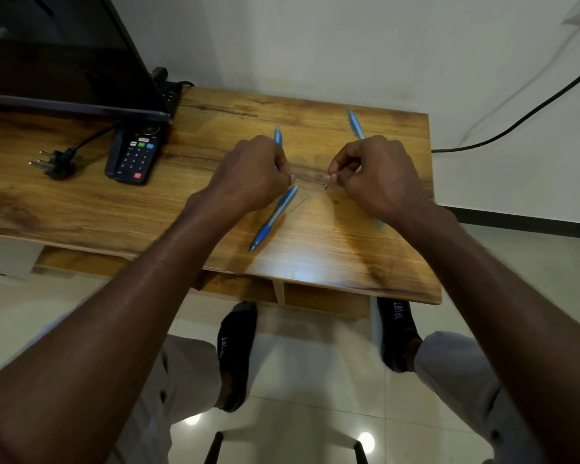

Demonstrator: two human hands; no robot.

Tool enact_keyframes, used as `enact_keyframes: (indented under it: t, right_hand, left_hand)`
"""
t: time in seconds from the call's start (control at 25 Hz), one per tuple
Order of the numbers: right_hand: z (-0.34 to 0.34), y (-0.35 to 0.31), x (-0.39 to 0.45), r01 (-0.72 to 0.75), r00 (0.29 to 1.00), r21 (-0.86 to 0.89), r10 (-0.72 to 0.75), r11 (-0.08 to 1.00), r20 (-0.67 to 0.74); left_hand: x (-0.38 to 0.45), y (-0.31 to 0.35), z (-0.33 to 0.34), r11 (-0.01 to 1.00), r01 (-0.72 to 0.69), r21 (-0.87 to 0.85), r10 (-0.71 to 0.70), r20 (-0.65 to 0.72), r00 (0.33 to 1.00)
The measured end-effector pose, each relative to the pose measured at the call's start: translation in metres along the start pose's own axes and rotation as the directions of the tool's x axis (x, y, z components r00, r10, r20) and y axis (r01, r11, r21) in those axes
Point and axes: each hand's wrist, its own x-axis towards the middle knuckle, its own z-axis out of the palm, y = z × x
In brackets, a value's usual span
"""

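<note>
While the left hand (248,175) and the right hand (379,175) each pinch one end in curled fingers, a clear tube (310,177) hangs just above the table's (81,202) middle. Beneath it lie a blue pen (275,216) and a thin refill (297,205). A remote (134,155) sits toward the left edge.

The left hand (248,175) and right hand (379,175) each pinch one end of a clear tube (310,177) held above the wooden table (349,262). Tube detail is blurred. Just nearside of the grip, a blue pen (275,217) lies on the table. Beyond the grip, a second pen (277,135) shows behind the left hand and a third pen (355,123) behind the right. Well left of the grip lie a remote control (133,152) and a loose plug (56,164).
</note>
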Motion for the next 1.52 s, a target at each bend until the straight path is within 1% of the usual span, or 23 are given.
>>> enact_keyframes:
  t: [0.08, 0.2, 0.32, 0.48, 0.68, 0.8, 0.96, 1.16, 1.28, 1.36, 1.44, 1.52]
  right_hand:
    - [0.003, -0.001, 0.000, 0.017, 1.000, -0.059, -0.017, 0.998, 0.014]
    - [0.010, -0.008, -0.003, 0.116, 0.992, -0.157, -0.105, 0.981, 0.077]
    - [0.019, -0.016, -0.004, 0.178, 0.980, -0.200, -0.156, 0.964, 0.120]
    - [0.027, -0.022, -0.007, 0.216, 0.969, -0.231, -0.180, 0.949, 0.169]
    - [0.032, -0.021, -0.009, 0.208, 0.974, -0.282, -0.172, 0.937, 0.147]
    - [0.033, -0.018, -0.015, 0.237, 0.968, -0.337, -0.193, 0.911, 0.158]
    - [0.031, -0.015, -0.021, 0.245, 0.956, -0.302, -0.178, 0.921, 0.232]
    - [0.020, -0.010, -0.032, 0.258, 0.948, -0.268, -0.190, 0.928, 0.253]
    - [0.013, -0.008, -0.042, 0.286, 0.932, -0.264, -0.204, 0.921, 0.299]
    - [0.011, -0.009, -0.046, 0.295, 0.934, -0.262, -0.220, 0.919, 0.281]
    - [0.013, -0.013, -0.051, 0.319, 0.934, -0.288, -0.249, 0.903, 0.255]
    - [0.020, -0.017, -0.059, 0.355, 0.924, -0.349, -0.270, 0.867, 0.271]
  left_hand:
    - [-0.001, 0.000, -0.001, 1.000, 0.006, 0.007, -0.006, 0.019, 1.000]
    - [-0.003, 0.001, -0.001, 0.999, 0.027, 0.037, -0.029, 0.059, 0.998]
    - [-0.006, 0.001, -0.001, 0.996, 0.029, 0.085, -0.037, 0.087, 0.996]
    - [-0.007, 0.000, -0.002, 0.996, 0.042, 0.078, -0.048, 0.078, 0.996]
    - [-0.006, -0.001, -0.002, 0.996, 0.053, 0.074, -0.059, 0.079, 0.995]
    - [-0.005, -0.003, -0.002, 0.996, 0.060, 0.067, -0.065, 0.077, 0.995]
    - [-0.005, -0.004, -0.001, 0.996, 0.051, 0.071, -0.056, 0.077, 0.995]
    - [-0.006, -0.004, -0.001, 0.997, 0.042, 0.069, -0.047, 0.068, 0.997]
    - [-0.008, -0.002, -0.004, 0.999, 0.004, 0.054, -0.007, 0.046, 0.999]
    - [-0.011, 0.001, -0.007, 0.997, -0.045, 0.057, 0.043, 0.039, 0.998]
    - [-0.015, 0.003, -0.011, 0.994, -0.087, 0.069, 0.084, 0.036, 0.996]
    - [-0.019, 0.004, -0.013, 0.993, -0.099, 0.070, 0.096, 0.035, 0.995]
